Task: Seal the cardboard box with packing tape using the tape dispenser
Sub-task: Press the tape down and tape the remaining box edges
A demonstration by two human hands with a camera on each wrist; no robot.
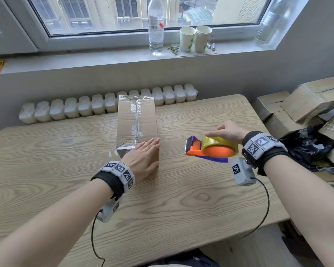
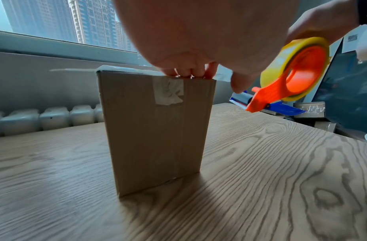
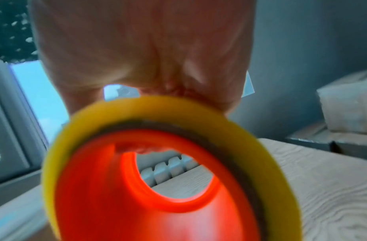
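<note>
The cardboard box [image 1: 136,124] stands near the middle of the wooden table [image 1: 181,199], a little toward the far edge, with its long top face running from near to far. A strip of clear packing tape [image 1: 137,120] lies along the middle seam of this top face, and a short end of tape [image 2: 168,93] is folded down on the near side wall. To the right of the table, a pile of other cardboard boxes [image 1: 307,105] lies with a black plastic bag [image 1: 305,147]. On the far window sill stand a clear plastic bottle [image 1: 156,26] and two paper cups [image 1: 195,38] side by side.

The left hand [image 1: 143,158] rests flat on the near right corner of the box, with its fingers straight and pressed together. The right hand [image 1: 228,131] is above the table, to the right of the box and apart from it. Its fingers are curled over the yellow tape roll [image 1: 219,144] of the orange tape dispenser [image 1: 210,150] and they grip it from above. The blue blade end [image 1: 190,144] of the dispenser points left, toward the box.
</note>
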